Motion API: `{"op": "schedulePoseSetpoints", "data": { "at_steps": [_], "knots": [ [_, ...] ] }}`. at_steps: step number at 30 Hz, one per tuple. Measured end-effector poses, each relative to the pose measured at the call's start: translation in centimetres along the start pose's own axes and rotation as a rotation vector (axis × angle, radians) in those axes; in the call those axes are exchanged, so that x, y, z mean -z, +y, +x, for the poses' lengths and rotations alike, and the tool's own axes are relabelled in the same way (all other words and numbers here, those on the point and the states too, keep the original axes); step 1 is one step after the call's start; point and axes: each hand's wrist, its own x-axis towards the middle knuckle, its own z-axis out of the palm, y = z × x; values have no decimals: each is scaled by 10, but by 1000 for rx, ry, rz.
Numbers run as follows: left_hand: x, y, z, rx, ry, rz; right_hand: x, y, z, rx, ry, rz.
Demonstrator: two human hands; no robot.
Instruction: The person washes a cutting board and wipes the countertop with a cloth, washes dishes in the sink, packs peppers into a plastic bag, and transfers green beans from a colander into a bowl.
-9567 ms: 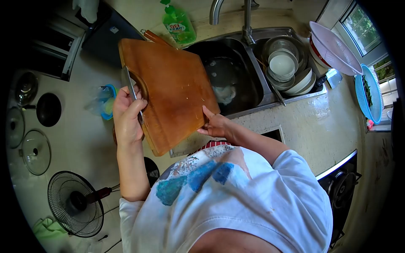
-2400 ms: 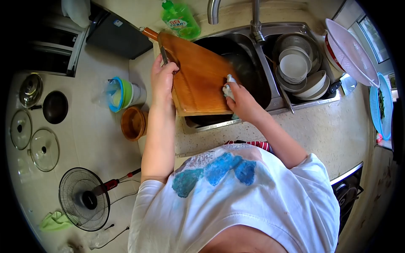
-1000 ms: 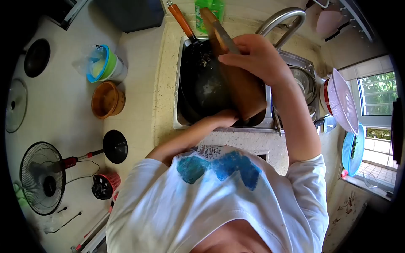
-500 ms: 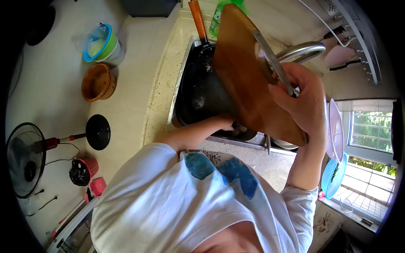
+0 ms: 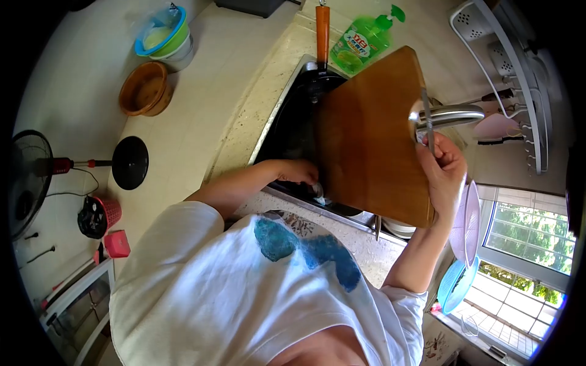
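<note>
A wooden cutting board [image 5: 372,140] with a metal strip along its right edge tilts above the black sink. My right hand [image 5: 444,174] is closed round the board's right side, by the metal strip. Low at the board's left edge, my left hand [image 5: 298,173] is closed on a small whitish wad [image 5: 319,194] whose kind I cannot make out. Under and beside the board lies a dark pan [image 5: 299,116] with an orange-brown handle [image 5: 323,36], resting in the sink [image 5: 268,143]. The curved faucet [image 5: 455,114] stands just behind the board.
A green dish soap bottle [image 5: 361,44] stands at the sink's back edge. To the right are a utensil rack [image 5: 528,91], a pink strainer [image 5: 467,226] and a blue basket [image 5: 458,283]. A brown basin [image 5: 144,88] and a black lid [image 5: 130,163] are at the left.
The board has turned, showing more of its broad face, and my right hand has gone with it. My left hand has shifted left, out from behind the board. The whole view has also swung.
</note>
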Motion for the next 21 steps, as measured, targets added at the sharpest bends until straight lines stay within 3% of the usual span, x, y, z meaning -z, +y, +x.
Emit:
{"op": "schedulePoseSetpoints", "data": {
  "at_steps": [3, 6, 8, 9, 11, 12, 14, 15, 16, 18, 20, 21],
  "knots": [
    [-4, 12, -12, -1, 96, -152, 6, -10, -5, -3, -22, -9],
    [-1, 38, -25, -312, 193, -470, 1, -11, -10, 44, -48, 2],
    [0, 78, -31, -341, 3, -1093, -5, -4, -11, 62, -52, 9],
    [1, 104, -38, -345, 3, -1095, -7, 1, -11, 78, -54, 20],
    [-2, 147, -47, -627, 80, -1158, -10, 4, -11, 54, -45, 26],
    [-7, 152, -40, -635, 85, -1162, -11, 6, -10, 35, -32, 33],
    [-18, 159, -24, -729, 272, -990, -9, 12, -7, 41, -62, 46],
    [-24, 159, -18, -740, 432, -640, -11, 10, -5, 26, -69, 93],
    [-32, 153, -8, -753, 440, -643, -11, 10, -3, 11, -76, 138],
    [-44, 131, 18, -922, 1094, -74, -12, 17, 1, 81, -102, 145],
    [-43, 101, 41, -892, 1084, -81, -11, 18, 1, 54, -100, 125],
    [-40, 83, 55, -684, 1214, 54, -10, 21, 1, 53, -91, 110]
  ]
}}
